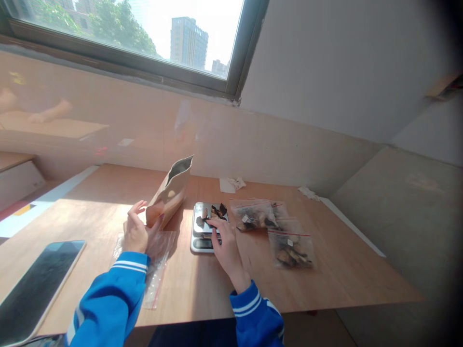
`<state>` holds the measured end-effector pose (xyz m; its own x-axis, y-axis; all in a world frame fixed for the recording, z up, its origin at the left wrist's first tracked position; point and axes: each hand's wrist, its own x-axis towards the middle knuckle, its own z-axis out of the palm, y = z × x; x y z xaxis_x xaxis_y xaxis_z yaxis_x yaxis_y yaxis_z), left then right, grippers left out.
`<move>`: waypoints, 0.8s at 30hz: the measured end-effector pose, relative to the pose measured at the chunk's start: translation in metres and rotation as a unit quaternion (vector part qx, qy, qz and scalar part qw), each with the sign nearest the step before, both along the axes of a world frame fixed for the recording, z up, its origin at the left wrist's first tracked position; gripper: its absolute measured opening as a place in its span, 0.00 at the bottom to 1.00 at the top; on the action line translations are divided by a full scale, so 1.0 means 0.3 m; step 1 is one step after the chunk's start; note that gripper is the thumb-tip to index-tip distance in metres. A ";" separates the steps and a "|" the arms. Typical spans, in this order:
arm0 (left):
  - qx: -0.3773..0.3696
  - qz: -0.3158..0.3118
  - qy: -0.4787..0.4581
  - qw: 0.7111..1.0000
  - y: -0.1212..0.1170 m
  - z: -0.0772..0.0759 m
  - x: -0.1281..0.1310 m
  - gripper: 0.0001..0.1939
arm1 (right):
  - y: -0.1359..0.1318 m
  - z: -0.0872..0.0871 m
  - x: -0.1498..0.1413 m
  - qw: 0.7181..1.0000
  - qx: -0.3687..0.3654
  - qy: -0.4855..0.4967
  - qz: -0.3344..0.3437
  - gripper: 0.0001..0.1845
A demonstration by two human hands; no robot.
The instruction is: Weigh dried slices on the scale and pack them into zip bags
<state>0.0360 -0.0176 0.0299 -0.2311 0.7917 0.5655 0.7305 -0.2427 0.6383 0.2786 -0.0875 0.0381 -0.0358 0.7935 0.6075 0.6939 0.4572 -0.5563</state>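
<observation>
Holding the bag (174, 193), left hand (136, 233) was half-closed; right hand (227, 246), loosely curled, touched pieces (218, 211) at eleven o'clock, grip unclear.

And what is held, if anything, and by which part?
The left hand holds the brown pouch near its bottom; the right hand is at the dark pieces, grip unclear.

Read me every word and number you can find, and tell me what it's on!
No text can be read.
Front bag: white label, too small to read.
Bag behind: white label, too small.
Scale: display too blurred to read.
Wall: red marks, too blurred.
</observation>
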 end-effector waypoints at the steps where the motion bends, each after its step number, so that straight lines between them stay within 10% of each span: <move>1: 0.014 0.016 0.008 1.000 0.001 0.001 0.000 0.31 | -0.017 -0.011 0.000 1.000 -0.003 -0.002 -0.012 0.15; 15: 0.236 0.032 0.063 0.969 -0.055 0.094 0.016 0.37 | -0.055 -0.094 -0.037 0.993 -0.075 -0.093 -0.025 0.07; 24: 0.089 -0.085 0.085 0.989 -0.329 0.043 -0.001 0.11 | 0.028 -0.051 0.021 0.995 0.016 -0.076 -0.055 0.04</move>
<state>0.0356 -0.1163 0.0427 0.0070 0.6956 0.7184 0.7629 -0.4682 0.4459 0.2850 -0.0792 0.0227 -0.0428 0.7782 0.6265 0.8163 0.3888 -0.4271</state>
